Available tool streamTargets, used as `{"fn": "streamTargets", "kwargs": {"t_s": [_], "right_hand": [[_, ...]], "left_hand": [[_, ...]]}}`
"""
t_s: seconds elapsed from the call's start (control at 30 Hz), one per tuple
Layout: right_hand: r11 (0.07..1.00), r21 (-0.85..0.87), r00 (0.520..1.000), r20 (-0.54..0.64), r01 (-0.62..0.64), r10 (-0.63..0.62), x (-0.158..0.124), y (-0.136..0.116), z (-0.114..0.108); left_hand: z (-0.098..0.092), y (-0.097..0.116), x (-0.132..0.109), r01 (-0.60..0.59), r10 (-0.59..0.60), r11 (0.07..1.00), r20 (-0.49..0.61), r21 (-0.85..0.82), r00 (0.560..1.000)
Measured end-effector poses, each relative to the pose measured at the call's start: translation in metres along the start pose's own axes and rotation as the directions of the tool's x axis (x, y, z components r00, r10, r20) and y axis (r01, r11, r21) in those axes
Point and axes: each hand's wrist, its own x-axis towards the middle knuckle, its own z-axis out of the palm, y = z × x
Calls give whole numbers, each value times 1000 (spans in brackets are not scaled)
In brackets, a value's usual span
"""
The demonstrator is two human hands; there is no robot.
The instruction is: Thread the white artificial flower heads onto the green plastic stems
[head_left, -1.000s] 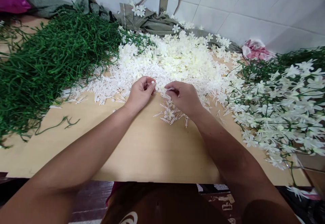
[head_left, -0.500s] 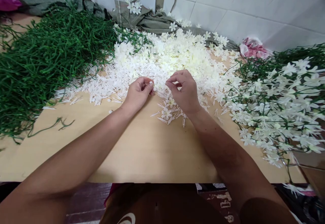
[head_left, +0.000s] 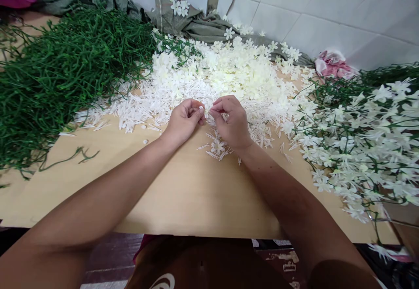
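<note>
My left hand point(head_left: 183, 122) is closed in a pinch, thumb against the fingers, with a small white artificial flower point(head_left: 207, 111) at its tips. My right hand point(head_left: 231, 122) comes from the other side, thumb and forefinger pinched at the flower's right edge. Whatever lies right between those fingertips is too small to make out. Just beyond both hands spreads a heap of loose white flower heads point(head_left: 242, 70) with thin white stamen sticks point(head_left: 131, 108). Below my right hand, a single flower point(head_left: 217, 146) lies on some sticks on the tan board point(head_left: 183, 193).
Green plastic stems point(head_left: 75, 66) are piled high at the left. Assembled white flowers on green stems point(head_left: 356, 149) cover the right side. A grey cloth point(head_left: 203, 29) runs along the tiled wall point(head_left: 294, 1), and a pink-and-white plastic bag point(head_left: 334, 64) sits at the back right.
My right hand has moved left and slightly down, so its fingertips now meet the flower beside my left fingers. The view has shifted a little.
</note>
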Motion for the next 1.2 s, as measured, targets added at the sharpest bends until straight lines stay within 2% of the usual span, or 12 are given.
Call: {"fn": "streamTargets", "kwargs": {"t_s": [0.33,0.5,0.67,0.87,1.03,1.2], "right_hand": [[998,-7,996,51,-66,66,-2,-3,3],[982,135,990,67,-133,125,-1,-2,3],[872,370,947,125,-321,296,3,3,-3],[680,583,890,204,-444,407,4,4,-5],[634,611,872,223,-474,437,1,-4,1],[612,642,877,229,-462,422,-3,-13,2]], "left_hand": [[2,-2,-2,-89,88,996,20,33,996],[0,-2,-3,-124,123,992,61,22,991],[-4,2,-5,-78,84,995,104,-62,991],[0,3,-6,-66,67,998,66,-10,996],[3,3,-7,-54,54,999,43,4,998],[2,0,-6,-60,56,996,56,69,997]]}}
